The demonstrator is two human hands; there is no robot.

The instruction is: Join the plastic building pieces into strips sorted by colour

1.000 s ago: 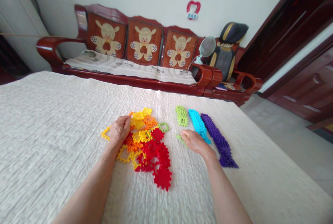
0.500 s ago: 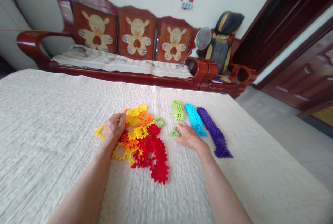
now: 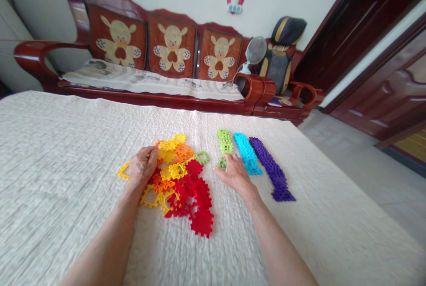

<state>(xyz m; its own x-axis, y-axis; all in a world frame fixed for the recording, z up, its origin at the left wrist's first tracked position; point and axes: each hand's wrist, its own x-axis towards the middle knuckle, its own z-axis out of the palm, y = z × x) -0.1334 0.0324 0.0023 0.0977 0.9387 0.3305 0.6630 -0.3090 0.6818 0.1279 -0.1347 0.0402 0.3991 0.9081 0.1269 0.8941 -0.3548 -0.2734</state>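
My left hand (image 3: 143, 164) is closed at the left side of a mixed pile of notched plastic building pieces; whatever its curled fingers hold is hidden. Yellow pieces (image 3: 166, 156), orange pieces (image 3: 163, 184) and red pieces (image 3: 201, 221) overlap in this pile. A green piece with an open middle (image 3: 201, 158) lies at the pile's right edge. My right hand (image 3: 235, 173) has thumb and fingers around a small green triangular piece (image 3: 221, 162), just below the near end of a green row (image 3: 225, 140).
Right of the green row lie a light-blue row (image 3: 246, 153) and a longer purple row (image 3: 271, 166) of the same pieces. All rest on a white quilted cover (image 3: 83, 144). Behind its far edge stands a wooden sofa (image 3: 159, 101) with a small fan (image 3: 256, 51).
My right hand has moved slightly away from me with the green triangular piece, closer to the green row. My left hand stays by the pile. The whole view has shifted a little.
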